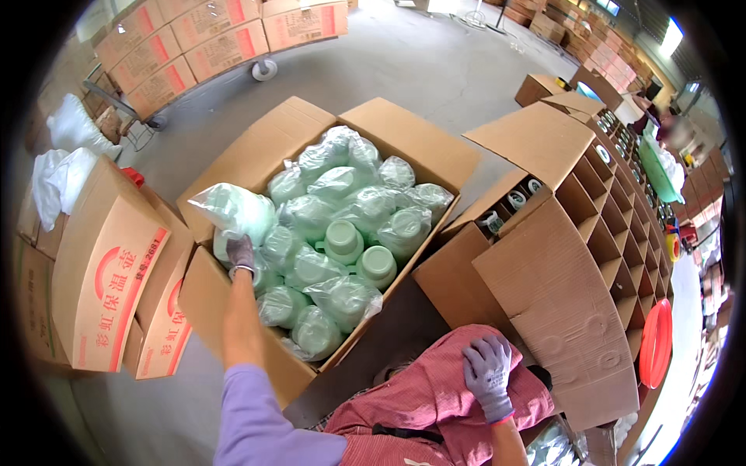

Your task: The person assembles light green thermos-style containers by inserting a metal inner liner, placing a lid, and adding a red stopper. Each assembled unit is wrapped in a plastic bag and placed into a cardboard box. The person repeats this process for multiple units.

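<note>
A large open carton [420, 146] stands in front of me, packed with pale green jugs in clear plastic bags. At its left corner my left hand [241, 252], in a grey glove, is closed on a bagged green jug [247, 211] that lies tilted on top of the others. The jug and bag partly hide its fingers. Two bare green jug tops [342, 239] poke out of their bags near the middle. My right hand [489, 369], also gloved, lies with fingers stretched out on the red cloth [420, 380] over my leg, holding nothing.
On the right stands a carton with cardboard dividers [602, 202], its flap [556, 311] folded out. A red ring [657, 343] leans by it. Printed cartons [116, 272] stand at left; a loaded trolley [264, 71] is behind. Another person works at far right near a green basin [659, 167].
</note>
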